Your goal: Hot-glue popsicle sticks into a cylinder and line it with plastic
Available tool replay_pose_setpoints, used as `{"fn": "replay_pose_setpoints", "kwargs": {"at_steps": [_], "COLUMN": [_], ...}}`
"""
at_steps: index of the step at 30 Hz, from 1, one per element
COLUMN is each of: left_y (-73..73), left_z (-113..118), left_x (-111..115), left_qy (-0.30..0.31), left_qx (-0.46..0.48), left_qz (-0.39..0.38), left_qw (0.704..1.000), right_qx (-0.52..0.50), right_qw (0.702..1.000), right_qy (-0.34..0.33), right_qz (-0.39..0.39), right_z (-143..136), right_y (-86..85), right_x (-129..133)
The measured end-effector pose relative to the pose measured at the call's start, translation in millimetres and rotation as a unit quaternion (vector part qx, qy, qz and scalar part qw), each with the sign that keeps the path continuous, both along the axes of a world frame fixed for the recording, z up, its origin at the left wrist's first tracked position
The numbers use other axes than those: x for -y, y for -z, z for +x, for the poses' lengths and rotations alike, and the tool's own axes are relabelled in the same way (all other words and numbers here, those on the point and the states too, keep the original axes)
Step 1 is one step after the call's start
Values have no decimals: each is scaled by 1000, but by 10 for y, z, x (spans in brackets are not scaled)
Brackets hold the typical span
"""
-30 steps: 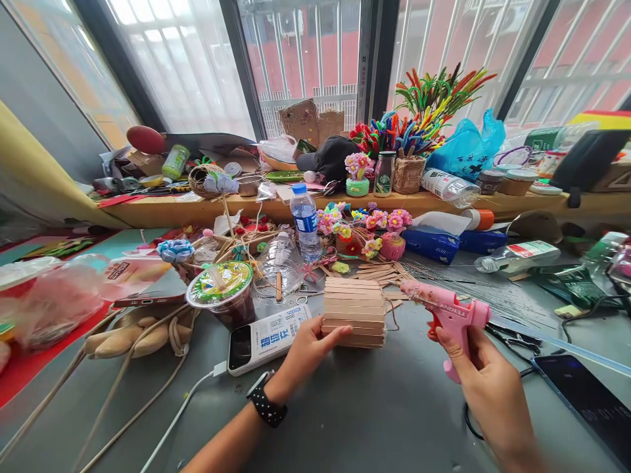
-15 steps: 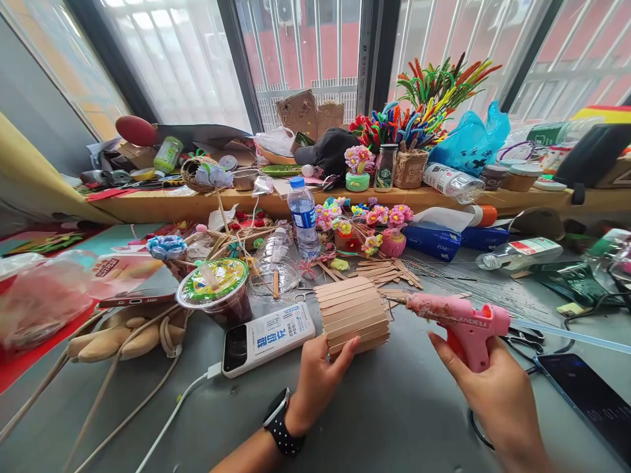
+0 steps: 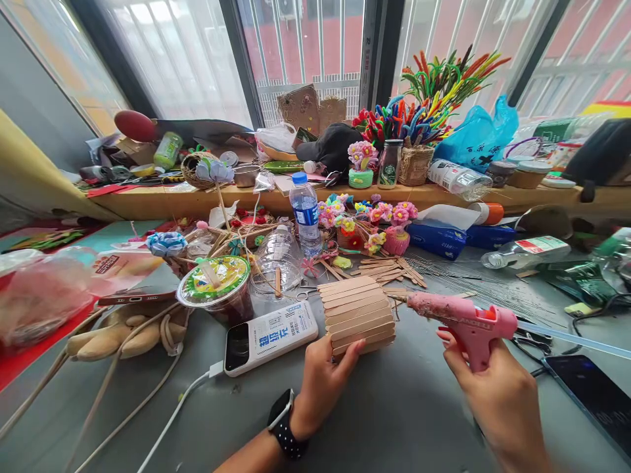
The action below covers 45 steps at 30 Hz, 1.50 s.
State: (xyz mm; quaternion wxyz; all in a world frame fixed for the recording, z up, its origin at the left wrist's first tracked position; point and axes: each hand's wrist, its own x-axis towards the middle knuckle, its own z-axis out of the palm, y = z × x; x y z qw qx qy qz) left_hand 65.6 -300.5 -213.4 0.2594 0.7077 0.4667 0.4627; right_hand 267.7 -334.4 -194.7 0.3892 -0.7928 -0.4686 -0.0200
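Wooden craft sticks laid side by side form a rounded cylinder (image 3: 357, 314) in the middle of the head view. My left hand (image 3: 328, 378), with a watch on its wrist, is closed on the cylinder's lower left end, thumb along its near side. In my right hand (image 3: 497, 387) is a pink hot glue gun (image 3: 461, 322), gripped by its handle. The gun's nozzle points left and reaches the right end of the cylinder; whether it touches cannot be made out. A clear glue stick (image 3: 572, 338) sticks out of the gun's back. Loose craft sticks (image 3: 389, 269) lie behind the cylinder.
Left of the cylinder lie a white power bank (image 3: 271, 338) with a cable and a lidded drink cup (image 3: 214, 289). A water bottle (image 3: 306, 217) stands behind. A phone (image 3: 591, 394) lies at right, near black-handled scissors (image 3: 532, 345). Crafts crowd the wooden ledge (image 3: 207, 202).
The view has shifted slightly. Both hands keep their holds on the cylinder and the glue gun, and the nozzle stays at the cylinder's right end.
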Motion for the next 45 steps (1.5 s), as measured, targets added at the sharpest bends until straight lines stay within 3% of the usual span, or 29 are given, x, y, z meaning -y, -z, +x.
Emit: {"fn": "replay_pose_setpoints", "kwargs": {"at_steps": [15,30,45], "left_y": [21,15,-2], "left_z": [2,5,9], "left_x": [-2,-9,2], "left_qy": [-4,-6,-10], "left_qx": [4,2,-2], "left_qz": [15,7,16], "left_qw": [1000,1000,1000], "right_qx": [86,4,7], "right_qw": [994,1000,1000], "right_qy": [-38,1,-3], "right_qz": [49,-25,-17], "right_z": [40,-39,-30], "right_y": [73,-48,-72], "right_x": [-4,-7,-11]}}
